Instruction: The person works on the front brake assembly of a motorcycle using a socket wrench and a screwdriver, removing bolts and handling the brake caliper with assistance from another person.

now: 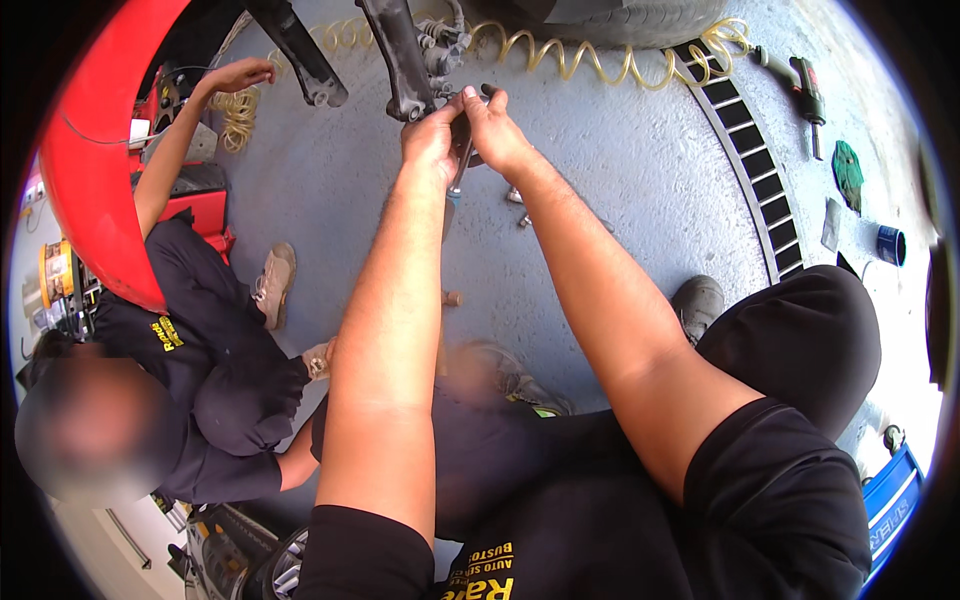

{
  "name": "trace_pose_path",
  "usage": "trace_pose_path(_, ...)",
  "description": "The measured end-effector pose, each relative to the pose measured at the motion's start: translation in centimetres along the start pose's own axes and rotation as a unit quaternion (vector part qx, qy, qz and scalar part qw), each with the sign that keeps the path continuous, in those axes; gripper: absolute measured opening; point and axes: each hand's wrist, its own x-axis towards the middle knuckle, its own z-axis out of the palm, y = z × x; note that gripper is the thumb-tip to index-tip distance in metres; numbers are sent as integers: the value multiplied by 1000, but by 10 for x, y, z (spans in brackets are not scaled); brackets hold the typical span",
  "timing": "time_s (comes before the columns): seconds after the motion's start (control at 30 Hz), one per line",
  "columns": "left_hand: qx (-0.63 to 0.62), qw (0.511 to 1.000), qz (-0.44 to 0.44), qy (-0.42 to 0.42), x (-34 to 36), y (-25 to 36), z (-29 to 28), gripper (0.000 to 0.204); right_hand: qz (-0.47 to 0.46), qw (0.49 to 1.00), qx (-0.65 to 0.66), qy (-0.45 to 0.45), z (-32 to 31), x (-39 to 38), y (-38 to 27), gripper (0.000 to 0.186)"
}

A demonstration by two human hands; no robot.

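Note:
My left hand (430, 147) and my right hand (492, 135) are together at the lower end of a black suspension part (404, 80), with fingers closed round a dark metal piece or tool that they largely hide. A silver shaft (460, 175) points down from between them, with something teal below it. A grimy metal joint (440, 55) is just above my hands. Small metal items (515, 195) lie on the floor behind my right wrist.
A co-worker (220, 400) sits left under a red body panel (95, 160), one hand raised near another black part (300, 60). Around are a coiled hose (560, 55), tire (610, 25), drain grate (740, 140), power tool (810, 95), green glove (847, 175), blue container (891, 244) and blue cart (890, 510).

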Motion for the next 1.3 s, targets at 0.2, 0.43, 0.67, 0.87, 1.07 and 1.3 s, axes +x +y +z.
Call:
trace_pose_path(0.2,-63,993,-16,-95,8,-8,-10,19,-14,1000,-6,-21,-7,-4,-6,81)
trace_pose_path(0.43,-63,998,-17,23,23,-5,-6,19,-15,999,-27,-18,-3,-8,-14,85)
trace_pose_path(0.67,-83,993,-4,-83,11,-11,-13,17,-1,999,-43,-18,-11,-5,-11,84)
trace_pose_path(0.87,-7,999,16,28,31,-13,-6,25,-11,999,-34,-11,4,-8,-12,84)
trace_pose_path(1.07,-66,995,-1,-79,18,-16,-19,19,2,998,-56,-19,-9,-7,-14,84)
trace_pose_path(1.3,-57,998,2,-11,24,-11,-5,15,20,999,-29,-8,-4,-7,-17,83)
